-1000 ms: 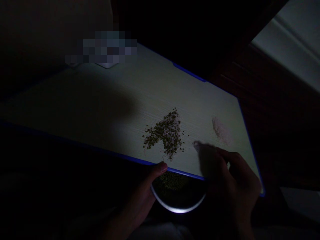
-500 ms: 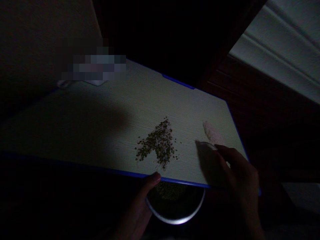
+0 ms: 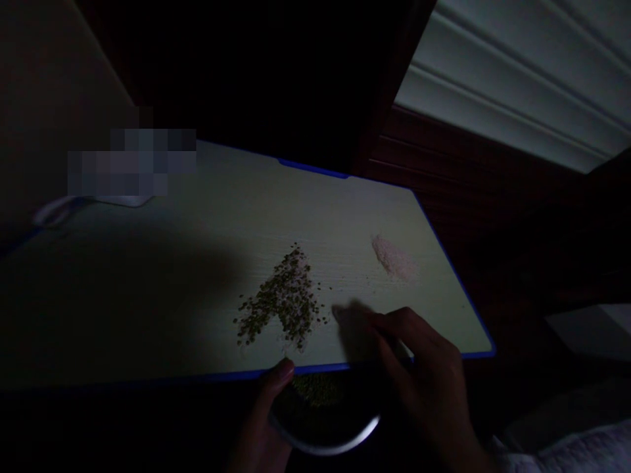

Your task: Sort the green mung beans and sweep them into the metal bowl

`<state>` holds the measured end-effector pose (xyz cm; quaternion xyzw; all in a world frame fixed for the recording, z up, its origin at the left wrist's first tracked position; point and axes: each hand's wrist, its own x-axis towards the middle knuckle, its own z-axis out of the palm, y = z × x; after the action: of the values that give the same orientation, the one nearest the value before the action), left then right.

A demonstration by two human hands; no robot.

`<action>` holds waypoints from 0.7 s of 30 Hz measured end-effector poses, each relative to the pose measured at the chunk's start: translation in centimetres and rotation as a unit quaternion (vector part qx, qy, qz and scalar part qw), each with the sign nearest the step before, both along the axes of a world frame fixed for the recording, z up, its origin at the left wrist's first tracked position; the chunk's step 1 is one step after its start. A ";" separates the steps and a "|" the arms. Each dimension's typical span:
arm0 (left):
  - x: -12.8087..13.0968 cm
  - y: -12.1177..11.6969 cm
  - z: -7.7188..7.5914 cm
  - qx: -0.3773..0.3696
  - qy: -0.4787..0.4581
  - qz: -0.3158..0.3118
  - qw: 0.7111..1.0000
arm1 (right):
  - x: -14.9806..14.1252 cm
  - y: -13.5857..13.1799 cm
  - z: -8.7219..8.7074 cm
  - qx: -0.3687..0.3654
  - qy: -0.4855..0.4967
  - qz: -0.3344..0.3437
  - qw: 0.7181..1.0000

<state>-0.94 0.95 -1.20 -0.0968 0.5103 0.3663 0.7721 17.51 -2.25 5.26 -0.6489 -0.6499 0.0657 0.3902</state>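
Note:
Small green beans, mixed with white grains, lie in a pile on a pale board with a blue edge. My left hand grips a metal bowl at its left side, just below the board's front edge, the thumb up by that edge. More green beans show inside the bowl. Over the board's front right part, my right hand is closed in a pinch on a thin piece with a pale curved edge; darkness hides its kind. Its tip is just right of the bean pile.
A separate heap of white grains lies on the board's right part. Toward the far left corner stands a pixelated pale object with a cord. Dark wood and a slatted pale panel rise behind. The scene is dim.
My right hand has moved left and toward me, from beside the white grain heap to near the bean pile. The camera view has shifted; my left hand still grips the bowl.

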 end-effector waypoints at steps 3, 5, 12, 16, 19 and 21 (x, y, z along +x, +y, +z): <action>0.0 0.1 0.4 -0.003 -0.009 -0.009 1.000 | -0.3 0.3 -0.2 0.008 0.020 0.013 1.000; 0.0 0.1 0.6 -0.003 -0.007 -0.011 1.000 | -0.5 0.4 -0.3 0.008 0.028 0.021 0.999; 0.2 -0.1 0.5 0.008 0.012 0.000 1.000 | -0.6 0.8 -0.2 0.007 0.023 0.015 1.000; 0.2 -0.1 0.7 0.017 0.013 -0.002 1.000 | -0.3 1.2 -0.6 0.001 0.020 -0.007 1.000; 0.2 -0.1 0.8 0.021 0.014 0.004 1.000 | 0.3 1.6 -1.0 -0.002 0.013 -0.042 0.999; 0.3 0.0 0.8 0.020 0.013 0.003 1.000 | 0.9 2.1 -1.1 -0.005 0.006 -0.066 0.998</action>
<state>-0.67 0.91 -0.40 -0.0784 0.5127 0.3799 0.7659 18.40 -0.14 4.16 -0.6918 -0.6032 0.0467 0.3942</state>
